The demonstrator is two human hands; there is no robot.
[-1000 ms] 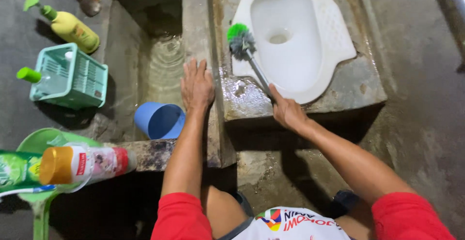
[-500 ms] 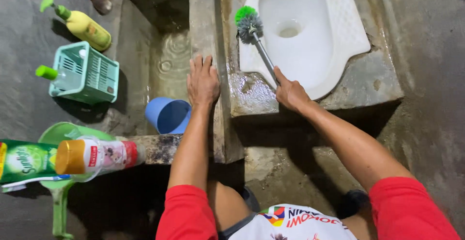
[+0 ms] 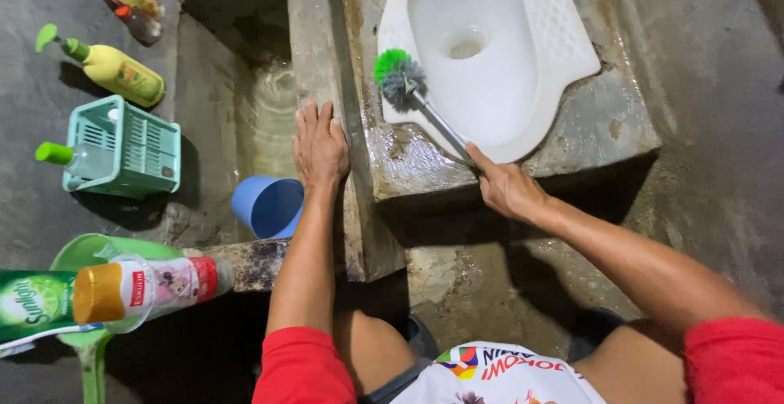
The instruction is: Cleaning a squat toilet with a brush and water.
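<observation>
Floor: wet grey concrete floor all around, with a raised concrete step that carries a white squat toilet at 12 o'clock.
Edges: the step drops off at its front edge, just by the right hand. A narrow concrete wall runs along the step at 11 o'clock, with a water trough on its far side.
Open room: bare floor lies at 3 o'clock. The 9 o'clock side is crowded.
Things around: a blue cup sits just beside the left arm. A teal basket, a yellow pump bottle and a clear bottle with an orange cap stand at 9 o'clock, near a green dipper.
In the way: the narrow wall stands between the two hands.
Left hand: lies flat, fingers spread a little, pressed on the narrow wall. It holds nothing.
Right hand: grip closed tight around the handle of the toilet brush.
Brush: its green and grey head rests on the toilet's left rim, handle slanting down to the right hand.
</observation>
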